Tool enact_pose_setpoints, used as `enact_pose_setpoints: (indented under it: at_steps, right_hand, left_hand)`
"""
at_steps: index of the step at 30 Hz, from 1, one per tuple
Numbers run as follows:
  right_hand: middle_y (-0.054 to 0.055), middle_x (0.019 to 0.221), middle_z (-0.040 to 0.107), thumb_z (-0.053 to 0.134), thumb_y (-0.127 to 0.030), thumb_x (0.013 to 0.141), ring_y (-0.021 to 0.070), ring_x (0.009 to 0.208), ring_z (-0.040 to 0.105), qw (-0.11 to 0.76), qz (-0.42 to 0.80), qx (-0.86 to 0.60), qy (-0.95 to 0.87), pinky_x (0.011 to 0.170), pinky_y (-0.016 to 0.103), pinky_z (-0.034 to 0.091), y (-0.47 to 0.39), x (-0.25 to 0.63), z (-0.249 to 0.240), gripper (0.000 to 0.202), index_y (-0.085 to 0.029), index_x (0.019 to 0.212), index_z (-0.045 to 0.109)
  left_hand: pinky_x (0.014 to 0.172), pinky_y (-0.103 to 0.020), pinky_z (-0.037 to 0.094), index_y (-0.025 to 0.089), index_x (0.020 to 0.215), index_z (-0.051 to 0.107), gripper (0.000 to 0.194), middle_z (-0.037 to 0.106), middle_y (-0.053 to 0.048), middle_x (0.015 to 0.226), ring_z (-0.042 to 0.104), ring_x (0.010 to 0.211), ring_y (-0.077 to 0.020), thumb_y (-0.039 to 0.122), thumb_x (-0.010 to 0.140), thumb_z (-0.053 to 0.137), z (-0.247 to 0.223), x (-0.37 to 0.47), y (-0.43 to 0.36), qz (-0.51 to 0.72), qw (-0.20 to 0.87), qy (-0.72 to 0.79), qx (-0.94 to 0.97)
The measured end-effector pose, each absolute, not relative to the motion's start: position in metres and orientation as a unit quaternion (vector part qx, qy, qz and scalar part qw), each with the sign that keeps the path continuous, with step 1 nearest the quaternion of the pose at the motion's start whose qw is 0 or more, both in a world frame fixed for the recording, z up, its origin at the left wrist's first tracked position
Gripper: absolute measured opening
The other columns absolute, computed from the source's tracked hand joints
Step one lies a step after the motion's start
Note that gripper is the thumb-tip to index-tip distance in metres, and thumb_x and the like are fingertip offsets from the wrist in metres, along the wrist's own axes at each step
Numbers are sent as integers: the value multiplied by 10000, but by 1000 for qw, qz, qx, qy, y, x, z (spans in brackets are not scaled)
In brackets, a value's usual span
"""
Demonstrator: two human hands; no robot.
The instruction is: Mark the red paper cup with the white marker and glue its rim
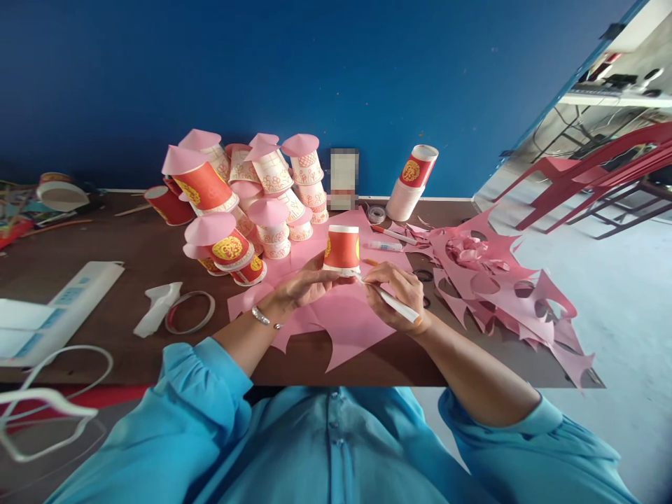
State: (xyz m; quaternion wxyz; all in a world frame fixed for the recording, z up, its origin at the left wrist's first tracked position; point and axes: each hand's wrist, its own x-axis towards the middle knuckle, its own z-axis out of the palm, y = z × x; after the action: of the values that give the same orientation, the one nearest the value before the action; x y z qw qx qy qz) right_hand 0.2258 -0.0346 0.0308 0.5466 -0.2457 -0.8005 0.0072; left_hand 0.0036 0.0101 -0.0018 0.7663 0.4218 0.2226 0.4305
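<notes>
A red paper cup with yellow emblems and a white rim is held upside down over the pink paper. My left hand grips it at its lower rim, fingers closed round it. Beside the cup, my right hand is closed on a white pen-like tool, whose tip meets the lower right edge of the cup. Beneath both hands lies a cut pink paper sheet. Several cups topped with pink paper cones stand in stacks to the left.
Pink paper scraps spread across the right side. A cup stack stands near the blue wall. Tape rolls, a glue stick and a white tape ring lie about. A white power strip is at left.
</notes>
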Motion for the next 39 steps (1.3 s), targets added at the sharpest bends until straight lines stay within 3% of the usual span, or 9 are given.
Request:
enact_pose_setpoints:
  at_steps: [8, 14, 20, 24, 27, 34, 39]
  right_hand:
    - [-4, 911, 828, 718, -121, 1041, 174, 727, 791, 554, 1, -260, -791, 680, 274, 651, -32, 226, 30, 214, -303, 1153, 708]
    - [22, 985, 855, 718, -117, 1053, 178, 827, 836, 540, 3, -280, -794, 741, 260, 677, -30, 226, 28, 201, -285, 1162, 706]
    - [4, 941, 832, 730, -132, 1054, 176, 782, 803, 545, 44, -299, -782, 726, 273, 667, -29, 228, 27, 177, -289, 1136, 730]
    - [23, 931, 830, 726, -252, 1101, 184, 760, 790, 538, 61, -340, -769, 708, 295, 665, -28, 229, 26, 28, -273, 1093, 743]
    - [29, 931, 829, 729, -305, 1114, 184, 763, 784, 533, 79, -351, -766, 697, 295, 656, -27, 230, 25, 51, -268, 1082, 743]
    - [4, 931, 827, 757, -242, 1082, 160, 711, 765, 536, 117, -351, -759, 676, 264, 631, -29, 228, 22, 47, -272, 1068, 724]
    - [-7, 904, 810, 756, -253, 1090, 169, 758, 801, 548, 98, -344, -756, 682, 253, 625, -30, 227, 19, 37, -281, 1086, 731]
  left_hand:
    - [1020, -420, 633, 208, 1197, 846, 437, 898, -74, 1072, 857, 1098, -291, 241, 795, 1013, 2, 3, 8, 432, 766, 233, 416]
    - [973, -338, 595, 212, 1144, 823, 426, 886, -58, 1104, 810, 963, -186, 298, 786, 1036, -1, 5, 13, 464, 763, 251, 373]
    - [993, -349, 586, 214, 1182, 830, 443, 882, -55, 1079, 813, 970, -193, 278, 792, 1031, -1, 4, 12, 457, 766, 254, 375]
    - [993, -364, 598, 211, 1218, 838, 451, 890, -70, 1085, 830, 996, -221, 315, 817, 1019, 0, 4, 11, 456, 764, 254, 378]
    - [985, -358, 604, 193, 1142, 846, 376, 889, -71, 1041, 827, 969, -216, 300, 822, 1013, 0, 4, 12, 452, 766, 254, 380]
    - [958, -315, 611, 190, 1102, 846, 365, 887, -55, 1034, 817, 934, -177, 288, 802, 1028, 1, 5, 12, 456, 771, 253, 366]
    - [1002, -345, 603, 199, 1074, 843, 310, 886, -54, 1048, 824, 999, -204, 252, 816, 1006, 2, 5, 11, 448, 766, 259, 382]
